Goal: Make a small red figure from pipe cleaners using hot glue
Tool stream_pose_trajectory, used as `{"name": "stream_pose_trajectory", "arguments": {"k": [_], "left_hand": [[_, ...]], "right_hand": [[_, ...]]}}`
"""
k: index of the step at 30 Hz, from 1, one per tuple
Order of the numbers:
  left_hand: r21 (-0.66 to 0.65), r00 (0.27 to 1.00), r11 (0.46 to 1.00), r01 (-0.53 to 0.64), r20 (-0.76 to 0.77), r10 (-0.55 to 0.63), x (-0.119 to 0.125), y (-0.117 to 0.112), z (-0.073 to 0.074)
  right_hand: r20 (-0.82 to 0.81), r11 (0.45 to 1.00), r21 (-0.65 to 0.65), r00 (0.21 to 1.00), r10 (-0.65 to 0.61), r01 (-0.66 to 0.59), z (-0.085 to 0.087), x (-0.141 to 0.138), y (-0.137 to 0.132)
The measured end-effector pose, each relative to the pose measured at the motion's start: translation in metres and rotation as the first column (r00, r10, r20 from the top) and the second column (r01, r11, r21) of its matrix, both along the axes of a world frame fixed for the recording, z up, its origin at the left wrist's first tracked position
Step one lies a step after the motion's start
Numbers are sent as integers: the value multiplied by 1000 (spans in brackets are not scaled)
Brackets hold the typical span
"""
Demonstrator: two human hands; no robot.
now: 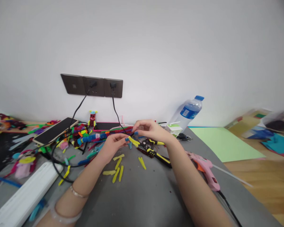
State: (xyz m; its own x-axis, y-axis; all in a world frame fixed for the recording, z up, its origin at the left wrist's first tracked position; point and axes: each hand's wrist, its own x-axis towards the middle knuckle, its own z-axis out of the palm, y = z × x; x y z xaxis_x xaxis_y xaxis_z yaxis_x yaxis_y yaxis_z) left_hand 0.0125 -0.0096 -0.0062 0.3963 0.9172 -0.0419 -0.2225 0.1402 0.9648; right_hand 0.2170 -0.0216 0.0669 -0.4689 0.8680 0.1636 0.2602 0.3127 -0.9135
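My left hand [115,145] pinches a short yellow pipe cleaner piece [133,141] between thumb and forefinger. Close beside it, my right hand [149,130] curls with thumb and forefinger together just above that piece; whatever they hold is too small to make out. Below the right hand lie wire pliers [159,155] with black-and-yellow handles. Several cut yellow pipe cleaner pieces [117,171] rest on the grey table under my left hand, and a folded yellow piece [142,163] lies nearer the pliers.
A pink glue gun [207,171] lies right of my right forearm. Behind it a water bottle [190,112] leans on the wall. To the left are a phone [55,130], a white power strip [28,195], black cables [52,154], pipe cleaner bundles [92,138] and small figures [25,162].
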Motion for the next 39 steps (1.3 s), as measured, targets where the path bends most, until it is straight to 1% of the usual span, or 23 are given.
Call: {"name": "stream_pose_trajectory", "arguments": {"k": [4,7,10,13,16,20,25,32,35,39], "left_hand": [[-54,993,992,115,25,-114,0,-4,2],[-61,989,987,149,-8,-150,1,-7,4],[-70,987,986,154,-42,-157,0,-8,6],[-53,985,986,159,-58,-162,-2,-7,6],[-17,981,984,177,-78,-178,-3,-7,5],[24,977,981,191,-99,-188,-3,-7,4],[49,974,977,209,-103,-203,-3,-7,5],[59,970,973,222,-119,-214,-3,-5,3],[62,971,973,223,-108,-215,-4,-6,4],[58,970,973,225,-108,-218,-4,-6,3]], "right_hand": [[49,996,-30,995,87,-86,7,0,-6],[101,993,-31,989,112,-110,10,3,-11],[198,994,13,975,105,-110,14,4,-15],[276,992,79,958,75,-100,19,3,-17],[320,986,123,945,66,-111,23,0,-19],[354,981,146,932,72,-131,27,-4,-23],[424,969,210,905,31,-131,33,-10,-30],[528,984,165,849,-33,-65,40,-12,-38],[522,984,161,853,-18,-78,39,-12,-38],[528,974,199,849,-14,-108,38,-15,-37]]}}
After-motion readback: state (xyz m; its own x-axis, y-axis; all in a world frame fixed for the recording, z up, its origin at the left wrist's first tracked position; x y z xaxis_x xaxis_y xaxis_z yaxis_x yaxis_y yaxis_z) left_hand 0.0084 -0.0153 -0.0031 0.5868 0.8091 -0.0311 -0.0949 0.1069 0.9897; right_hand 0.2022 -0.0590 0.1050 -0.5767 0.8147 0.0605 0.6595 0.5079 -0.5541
